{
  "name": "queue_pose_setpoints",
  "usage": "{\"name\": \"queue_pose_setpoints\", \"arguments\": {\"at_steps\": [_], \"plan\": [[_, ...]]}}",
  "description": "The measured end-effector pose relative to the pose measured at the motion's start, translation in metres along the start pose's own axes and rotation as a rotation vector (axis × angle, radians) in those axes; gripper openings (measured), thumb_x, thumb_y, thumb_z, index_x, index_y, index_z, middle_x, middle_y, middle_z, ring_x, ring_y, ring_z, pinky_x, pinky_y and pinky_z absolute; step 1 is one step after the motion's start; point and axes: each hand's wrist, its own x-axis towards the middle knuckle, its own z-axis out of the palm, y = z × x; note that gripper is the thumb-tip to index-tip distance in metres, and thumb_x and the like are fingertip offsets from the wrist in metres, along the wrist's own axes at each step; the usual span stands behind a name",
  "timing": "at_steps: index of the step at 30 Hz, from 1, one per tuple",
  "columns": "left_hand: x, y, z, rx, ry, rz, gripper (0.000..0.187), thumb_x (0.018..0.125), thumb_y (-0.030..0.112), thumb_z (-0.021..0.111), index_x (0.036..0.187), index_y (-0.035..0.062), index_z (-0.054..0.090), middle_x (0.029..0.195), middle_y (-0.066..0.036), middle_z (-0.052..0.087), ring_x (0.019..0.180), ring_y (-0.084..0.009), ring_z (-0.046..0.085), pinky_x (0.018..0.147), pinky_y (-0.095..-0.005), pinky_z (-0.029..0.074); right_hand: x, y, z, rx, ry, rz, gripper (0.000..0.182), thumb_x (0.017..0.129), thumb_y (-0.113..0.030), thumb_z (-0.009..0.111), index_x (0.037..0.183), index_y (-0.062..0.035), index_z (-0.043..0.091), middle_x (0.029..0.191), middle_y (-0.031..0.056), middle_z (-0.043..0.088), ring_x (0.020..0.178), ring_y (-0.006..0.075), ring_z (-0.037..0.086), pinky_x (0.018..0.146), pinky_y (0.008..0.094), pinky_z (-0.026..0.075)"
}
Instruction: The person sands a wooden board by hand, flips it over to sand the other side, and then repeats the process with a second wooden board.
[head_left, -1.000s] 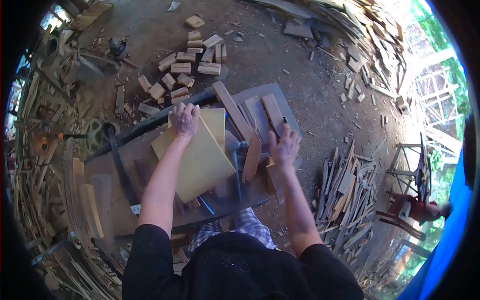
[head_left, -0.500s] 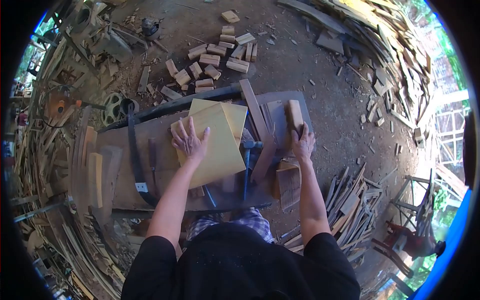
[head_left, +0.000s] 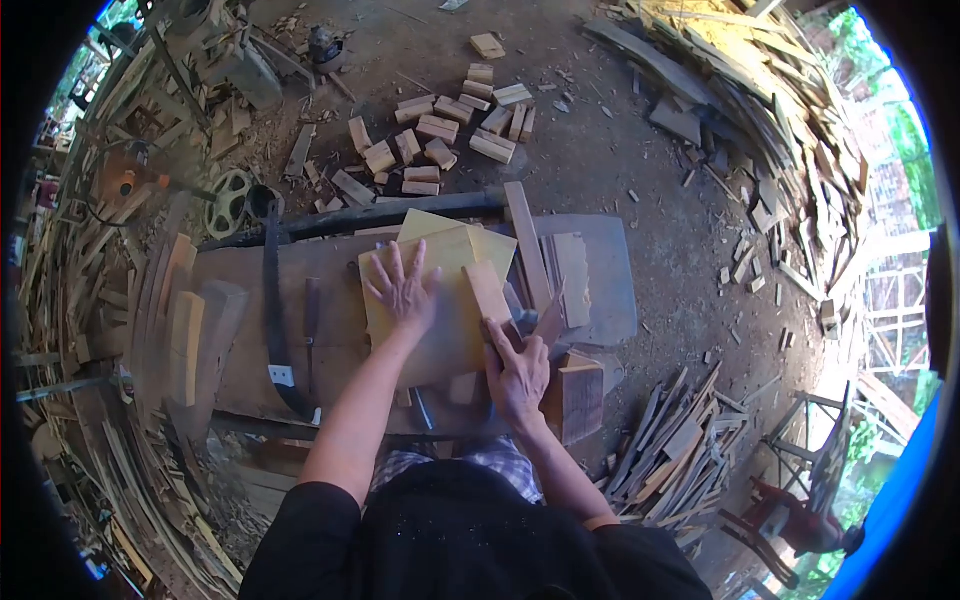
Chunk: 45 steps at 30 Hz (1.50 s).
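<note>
Left hand (head_left: 405,290) lies spread flat on the yellow board (head_left: 440,310); right hand (head_left: 517,372) grips a small wood block (head_left: 489,292) on that board, over the worktop (head_left: 250,330)

Wood block (head_left: 489,291) now onto yellow board (head_left: 430,330).

2 hands are in view: the left hand (head_left: 405,290) and the right hand (head_left: 517,375). 2 yellow boards (head_left: 440,320) lie stacked on the workbench (head_left: 250,330). 1 small wooden block (head_left: 488,290) sits at the right hand. 1 curved saw blade (head_left: 275,310) lies on the bench. Roughly 15 cut blocks (head_left: 440,125) sit scattered on the ground beyond.
</note>
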Motion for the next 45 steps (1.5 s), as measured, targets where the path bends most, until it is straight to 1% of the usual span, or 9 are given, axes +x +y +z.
{"name": "queue_pose_setpoints", "arguments": {"at_steps": [3, 7, 12, 14, 21, 29, 36, 42, 45], "plan": [[0.003, 0.009, -0.013, 0.006, -0.051, -0.033, 0.063, 0.095, 0.063, 0.041, 0.154, 0.0419, 0.029, 0.166, -0.008, 0.011, 0.151, -0.0426, 0.0, 0.114, -0.0686, -0.001, 0.065, 0.0, 0.057, -0.187, 0.164, -0.184, 0.051, 0.089, -0.024, 0.062, 0.138, -0.0384, 0.055, 0.107, 0.0168, 0.055, 0.091, 0.0319, 0.055, 0.072, 0.0438, 0.045], [0.0, 0.006, -0.009, 0.015, -0.02, -0.03, 0.063, 0.095, 0.064, 0.04, 0.154, 0.0408, 0.03, 0.166, -0.009, 0.013, 0.15, -0.0439, 0.002, 0.113, -0.0702, 0.001, 0.166, -0.035, 0.076, -0.07, 0.022, -0.134, 0.047, 0.089, -0.027, 0.061, 0.135, -0.036, 0.058, 0.107, 0.0209, 0.056, 0.095, 0.0373, 0.057, 0.077, 0.0489, 0.049], [0.001, 0.001, -0.004, 0.002, 0.034, 0.025, 0.063, 0.095, 0.063, 0.041, 0.153, 0.0413, 0.03, 0.165, -0.01, 0.014, 0.15, -0.0448, 0.004, 0.111, -0.0719, 0.005, 0.07, -0.002, 0.046, -0.165, 0.141, -0.192, 0.051, 0.088, -0.028, 0.065, 0.137, -0.0397, 0.057, 0.104, 0.0202, 0.055, 0.089, 0.0363, 0.057, 0.078, 0.0463, 0.05], [0.0, 0.003, -0.007, 0.046, 0.014, 0.03, 0.062, 0.096, 0.061, 0.042, 0.153, 0.0412, 0.031, 0.165, -0.009, 0.014, 0.15, -0.0438, 0.005, 0.111, -0.0714, 0.005, 0.026, -0.006, 0.009, -0.136, -0.094, -0.067, 0.052, 0.087, -0.026, 0.066, 0.137, -0.0395, 0.058, 0.1, 0.0197, 0.055, 0.085, 0.0355, 0.057, 0.078, 0.0447, 0.05], [0.002, 0.007, -0.014, 0.045, -0.002, 0.017, 0.06, 0.096, 0.056, 0.046, 0.152, 0.0401, 0.034, 0.164, -0.01, 0.018, 0.15, -0.0426, 0.008, 0.111, -0.0704, 0.007, 0.181, -0.034, 0.083, -0.122, 0.073, -0.185, 0.046, 0.092, -0.028, 0.06, 0.137, -0.0333, 0.056, 0.1, 0.016, 0.054, 0.086, 0.0339, 0.056, 0.069, 0.0474, 0.047], [0.001, 0.007, -0.011, 0.023, -0.005, 0.006, 0.063, 0.094, 0.058, 0.047, 0.152, 0.041, 0.033, 0.165, -0.009, 0.016, 0.15, -0.0432, 0.006, 0.112, -0.0696, 0.004, 0.029, -0.011, 0.006, -0.124, -0.157, -0.024, 0.052, 0.087, -0.021, 0.065, 0.136, -0.0347, 0.06, 0.097, 0.0171, 0.054, 0.084, 0.0348, 0.056, 0.075, 0.0445, 0.051], [0.001, 0.009, -0.016, 0.074, -0.004, 0.026, 0.062, 0.096, 0.057, 0.045, 0.153, 0.039, 0.031, 0.164, -0.011, 0.015, 0.15, -0.0443, 0.006, 0.112, -0.0698, 0.005, 0.188, -0.034, 0.082, -0.144, 0.04, -0.181, 0.049, 0.091, -0.03, 0.063, 0.139, -0.0321, 0.056, 0.095, 0.0181, 0.055, 0.08, 0.0341, 0.057, 0.068, 0.0444, 0.049], [0.002, 0.009, -0.02, 0.046, -0.051, 0.013, 0.063, 0.095, 0.056, 0.047, 0.154, 0.039, 0.03, 0.164, -0.011, 0.015, 0.15, -0.0446, 0.005, 0.112, -0.0703, 0.005, 0.065, -0.007, 0.025, -0.135, -0.067, -0.106, 0.05, 0.088, -0.026, 0.066, 0.137, -0.0314, 0.06, 0.104, 0.0223, 0.057, 0.087, 0.0382, 0.059, 0.081, 0.0444, 0.052], [-0.001, 0.008, -0.014, 0.052, -0.074, -0.002, 0.064, 0.094, 0.057, 0.047, 0.154, 0.0408, 0.03, 0.165, -0.01, 0.014, 0.15, -0.0447, 0.003, 0.112, -0.0703, 0.003, 0.048, -0.013, 0.014, -0.173, -0.091, -0.09, 0.052, 0.085, -0.024, 0.069, 0.136, -0.0318, 0.061, 0.095, 0.0177, 0.055, 0.08, 0.0314, 0.057, 0.069, 0.0391, 0.05]]}}
